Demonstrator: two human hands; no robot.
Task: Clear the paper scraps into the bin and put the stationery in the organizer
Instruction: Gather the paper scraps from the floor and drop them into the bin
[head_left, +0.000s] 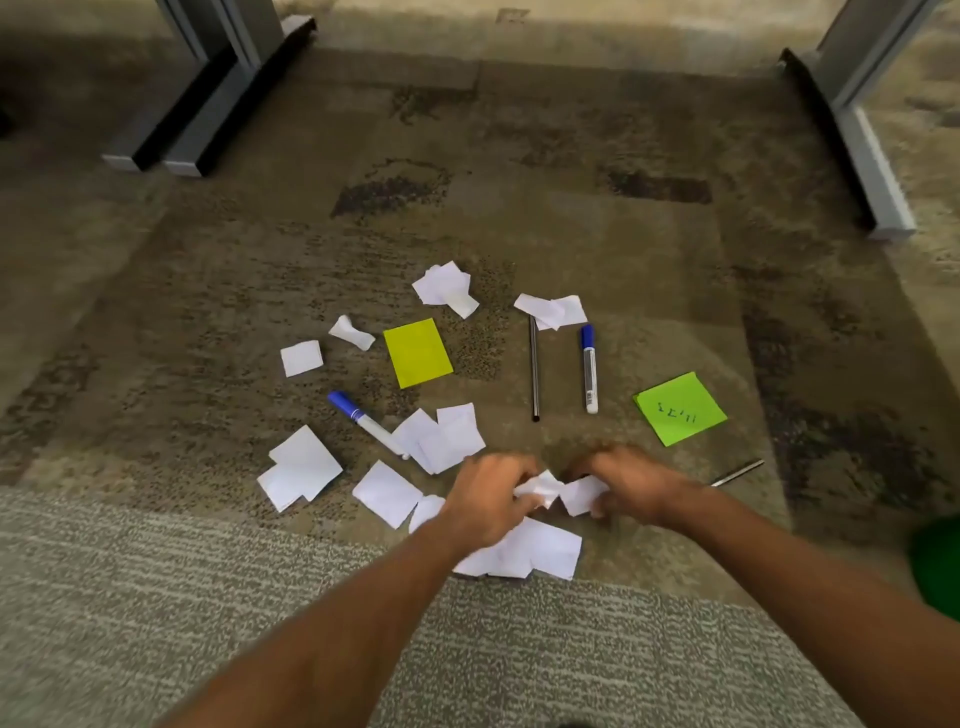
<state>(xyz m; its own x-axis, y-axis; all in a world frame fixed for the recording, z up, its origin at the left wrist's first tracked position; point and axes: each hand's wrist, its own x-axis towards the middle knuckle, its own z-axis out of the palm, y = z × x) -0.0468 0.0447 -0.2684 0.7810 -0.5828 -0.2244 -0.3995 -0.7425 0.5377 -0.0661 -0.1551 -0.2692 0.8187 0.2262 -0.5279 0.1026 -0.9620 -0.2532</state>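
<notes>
White paper scraps (301, 465) lie scattered over the carpet. My left hand (488, 499) and my right hand (628, 483) meet in the middle, both closed on crumpled white scraps (558, 491). More scraps (524, 556) lie under my left wrist. Two blue-capped markers rest on the floor, one marker (366, 421) at the left and another marker (589, 369) at the right. A thin dark pen (534, 371) lies beside the right one. A second thin pen (737, 473) pokes out past my right wrist.
A yellow sticky note (417, 353) and a green sticky note (679, 409) with writing lie on the carpet. A green object (935, 558) shows at the right edge. Grey table legs (208, 93) stand far left, and another leg (867, 145) far right.
</notes>
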